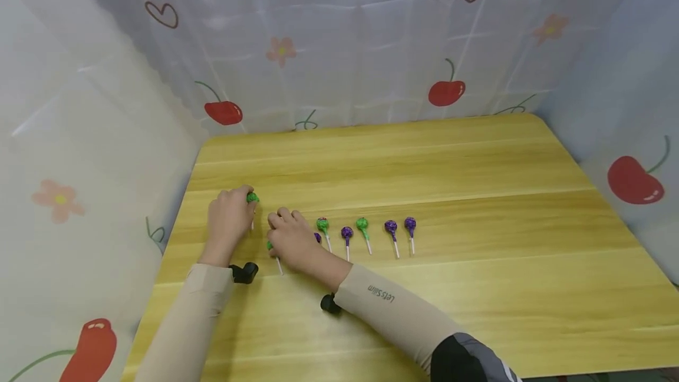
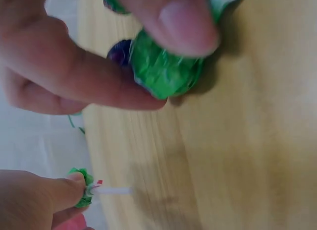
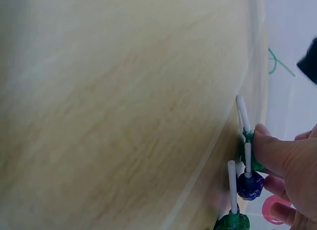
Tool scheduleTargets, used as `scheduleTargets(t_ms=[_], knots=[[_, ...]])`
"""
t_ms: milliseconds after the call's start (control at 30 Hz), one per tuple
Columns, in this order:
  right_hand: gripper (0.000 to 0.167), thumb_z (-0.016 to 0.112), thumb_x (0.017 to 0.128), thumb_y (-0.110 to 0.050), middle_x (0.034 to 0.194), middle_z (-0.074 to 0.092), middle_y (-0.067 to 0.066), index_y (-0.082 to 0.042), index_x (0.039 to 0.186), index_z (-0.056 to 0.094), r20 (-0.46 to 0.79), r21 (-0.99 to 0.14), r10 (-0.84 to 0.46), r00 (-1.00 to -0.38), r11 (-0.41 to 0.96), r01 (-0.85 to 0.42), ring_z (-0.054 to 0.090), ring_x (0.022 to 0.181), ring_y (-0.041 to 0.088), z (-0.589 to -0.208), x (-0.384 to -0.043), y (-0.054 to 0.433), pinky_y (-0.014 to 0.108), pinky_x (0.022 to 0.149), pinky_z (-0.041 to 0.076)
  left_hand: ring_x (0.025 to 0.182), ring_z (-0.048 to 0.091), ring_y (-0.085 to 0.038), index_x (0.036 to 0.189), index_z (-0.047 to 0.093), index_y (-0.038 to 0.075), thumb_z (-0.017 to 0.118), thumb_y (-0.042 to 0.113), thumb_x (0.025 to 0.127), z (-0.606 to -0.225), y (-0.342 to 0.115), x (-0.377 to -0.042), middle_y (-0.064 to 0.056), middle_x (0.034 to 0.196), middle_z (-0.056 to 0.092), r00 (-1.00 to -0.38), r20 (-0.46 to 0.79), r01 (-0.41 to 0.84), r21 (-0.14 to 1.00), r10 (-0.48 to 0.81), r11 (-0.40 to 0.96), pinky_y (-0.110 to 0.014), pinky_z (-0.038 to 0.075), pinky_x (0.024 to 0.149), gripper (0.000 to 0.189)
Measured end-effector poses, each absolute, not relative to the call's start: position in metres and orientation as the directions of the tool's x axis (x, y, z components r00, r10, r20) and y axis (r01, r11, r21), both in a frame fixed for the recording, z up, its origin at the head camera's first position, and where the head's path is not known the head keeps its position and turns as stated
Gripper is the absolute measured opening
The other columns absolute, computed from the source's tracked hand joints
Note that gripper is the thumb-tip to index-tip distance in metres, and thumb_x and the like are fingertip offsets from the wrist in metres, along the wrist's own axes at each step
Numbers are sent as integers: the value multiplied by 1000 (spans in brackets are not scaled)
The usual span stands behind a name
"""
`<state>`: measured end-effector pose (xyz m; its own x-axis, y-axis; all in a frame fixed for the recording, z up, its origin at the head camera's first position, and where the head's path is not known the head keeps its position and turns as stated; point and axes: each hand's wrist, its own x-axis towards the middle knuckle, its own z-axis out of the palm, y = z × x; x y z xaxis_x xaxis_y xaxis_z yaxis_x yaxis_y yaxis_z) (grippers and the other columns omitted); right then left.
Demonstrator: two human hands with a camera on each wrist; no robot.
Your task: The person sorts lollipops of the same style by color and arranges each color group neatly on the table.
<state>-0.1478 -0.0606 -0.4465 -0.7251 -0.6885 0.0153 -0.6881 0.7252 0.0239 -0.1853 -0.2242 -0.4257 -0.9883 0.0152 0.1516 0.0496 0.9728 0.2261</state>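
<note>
My left hand (image 1: pixel 228 220), at the left of the row, pinches the wrapped head of a green lollipop (image 1: pixel 252 197); its white stick points toward me. In the left wrist view this lollipop (image 2: pixel 87 189) shows low at the left. My right hand (image 1: pixel 294 240) reaches across and pinches another green lollipop (image 1: pixel 269 245) between thumb and finger. That wrapper (image 2: pixel 166 69) looms large in the left wrist view. Just beside the right hand lies a purple lollipop (image 1: pixel 317 237), partly covered by it. In the right wrist view this purple lollipop (image 3: pixel 250 185) lies apart from the thumb.
Rightward along the wooden table (image 1: pixel 451 305) lie a green lollipop (image 1: pixel 323 224), a purple one (image 1: pixel 347 233), another green one (image 1: pixel 362 224) and two purple ones (image 1: pixel 391 227), sticks toward me. Patterned curtains (image 1: pixel 355 46) surround the table's back and sides.
</note>
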Motion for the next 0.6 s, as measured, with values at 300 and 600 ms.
scheduleTargets(t_ms=[300, 600], knots=[[25, 64, 92, -51, 111, 45, -10, -28, 92, 70, 23, 6, -701, -713, 713, -701, 37, 110, 14, -449, -148, -63, 28, 86, 33, 89, 64, -40, 128, 63, 8, 63, 22, 97, -436, -232, -212, -21, 109, 71, -998, 67, 36, 233, 21, 972, -53, 48, 74, 34], [24, 65, 91, -51, 112, 44, -10, -28, 89, 67, 21, -13, -699, -715, 715, -699, 36, 110, 14, -451, -150, -61, 28, 87, 32, 95, 62, -40, 130, 61, 8, 59, 25, 100, -444, -231, -221, -22, 115, 69, -1000, -2, 29, 276, 31, 961, -57, 46, 85, 35]])
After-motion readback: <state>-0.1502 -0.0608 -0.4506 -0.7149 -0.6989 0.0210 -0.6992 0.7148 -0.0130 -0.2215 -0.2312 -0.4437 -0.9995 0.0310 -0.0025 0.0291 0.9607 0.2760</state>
